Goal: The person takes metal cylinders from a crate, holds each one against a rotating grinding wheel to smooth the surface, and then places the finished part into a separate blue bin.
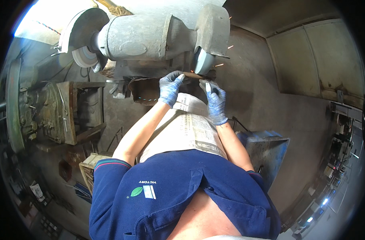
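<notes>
A grey bench grinder stretches across the top of the view. Below its right-hand grinding wheel, a thin brownish metal bar lies roughly level, touching or very close to the wheel. Orange sparks fly near it. My left hand, in a blue and grey glove, is closed around the bar's left end. At the other end, my gloved right hand pinches the bar with its fingertips just under the wheel. A pale printed cloth apron covers my lap beneath both hands.
The left grinding wheel sits partly inside its guard. A dark open metal trough is below the grinder. An old green machine stands at the left, a blue metal bin at my right, and metal panels farther right.
</notes>
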Available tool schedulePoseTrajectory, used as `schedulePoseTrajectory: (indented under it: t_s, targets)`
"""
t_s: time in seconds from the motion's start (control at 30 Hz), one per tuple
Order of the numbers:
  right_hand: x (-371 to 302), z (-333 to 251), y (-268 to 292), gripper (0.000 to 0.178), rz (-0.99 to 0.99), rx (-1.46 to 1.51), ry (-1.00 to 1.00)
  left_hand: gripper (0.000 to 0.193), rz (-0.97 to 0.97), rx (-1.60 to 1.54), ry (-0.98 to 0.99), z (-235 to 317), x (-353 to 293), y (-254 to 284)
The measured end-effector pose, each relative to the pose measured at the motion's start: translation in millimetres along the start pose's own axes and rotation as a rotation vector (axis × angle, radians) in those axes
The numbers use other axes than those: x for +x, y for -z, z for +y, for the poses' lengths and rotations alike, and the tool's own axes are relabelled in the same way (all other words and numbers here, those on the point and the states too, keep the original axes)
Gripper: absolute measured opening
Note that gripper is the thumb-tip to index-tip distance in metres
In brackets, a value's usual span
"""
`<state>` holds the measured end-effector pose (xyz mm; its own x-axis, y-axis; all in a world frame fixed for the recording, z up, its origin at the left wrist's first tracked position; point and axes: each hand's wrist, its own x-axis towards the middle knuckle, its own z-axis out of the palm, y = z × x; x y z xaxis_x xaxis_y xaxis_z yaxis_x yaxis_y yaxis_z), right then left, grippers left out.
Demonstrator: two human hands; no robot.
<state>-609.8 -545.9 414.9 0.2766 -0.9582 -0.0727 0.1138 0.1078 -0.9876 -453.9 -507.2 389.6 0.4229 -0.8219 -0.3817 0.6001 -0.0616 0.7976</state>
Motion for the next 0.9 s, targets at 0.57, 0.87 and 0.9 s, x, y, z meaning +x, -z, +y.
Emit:
schedulePoseTrajectory:
  t_s: [0.57,0.87,0.9]
  targets:
    - [6.3,3.0,25.5,0.023,-0.023,0.045,-0.062,0.01,0.007,0.112,0.057,-6.0,6.0,-15.9]
    - [9.6,7.4,11.6,0.024,-0.063,0.095,-0.082,0.011,0.049,0.207,0.05,7.1,7.1,-5.9]
    - [9.6,9.6,7.9,0.024,-0.07,0.111,-0.08,0.01,0.053,0.16,0.033,6.3,8.4,-1.3]
